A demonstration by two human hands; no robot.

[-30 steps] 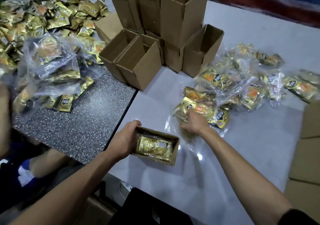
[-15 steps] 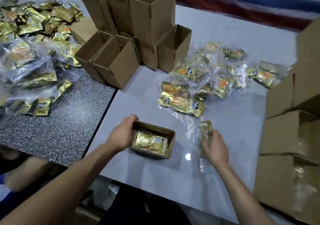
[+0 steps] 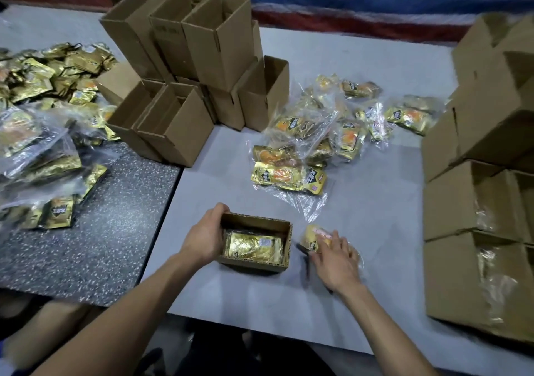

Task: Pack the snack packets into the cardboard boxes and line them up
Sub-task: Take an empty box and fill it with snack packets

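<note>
grips small cardboard box (image 3: 254,220) by its left end wall with left hand (image 3: 206,238), fingers curled over the rim. shows one gold packet (image 3: 252,247) lying flat inside, just right of that hand. lays right hand (image 3: 336,257) over a second packet (image 3: 313,235) on the table (image 3: 375,231), just right of the box. motion-blurred there, so cannot tell whether pinching it or only pressing with near-straight fingers. has loose packet pile (image 3: 303,150) beyond right hand, empty boxes (image 3: 202,57) beyond left hand, stacked cartons (image 3: 476,202) well out past right hand's outer side.

risks, as judgement only:
- may skid the slick packet across the smooth table instead of lifting it, if only pressed flat.
- may catch the wrapper edge on the box's right rim on the way in.
- may tip or swing the light box, held at one end only, if pushed down at the far end.
- may seat second packet crooked on the first and bulge above the rim, spoiling the later line-up.
</note>
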